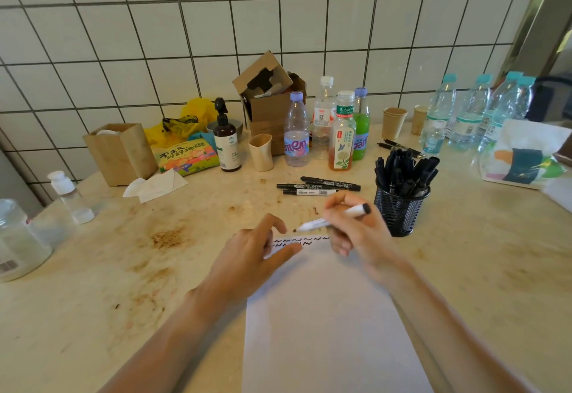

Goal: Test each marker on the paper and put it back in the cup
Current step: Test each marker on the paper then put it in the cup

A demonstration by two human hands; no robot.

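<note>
Mid-frame, my right hand [356, 231] pinches a white-barrelled marker [332, 217], tip just above the squiggled white paper sheet [325, 315] my loose-fingered left hand [257, 256] steadies; I judge testing underway, return to the black mesh cup [399, 210] next.

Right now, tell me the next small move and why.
Probably lower the marker in the right hand onto the paper: its tip hovers just above the squiggles, and the left hand steadies the sheet.
</note>
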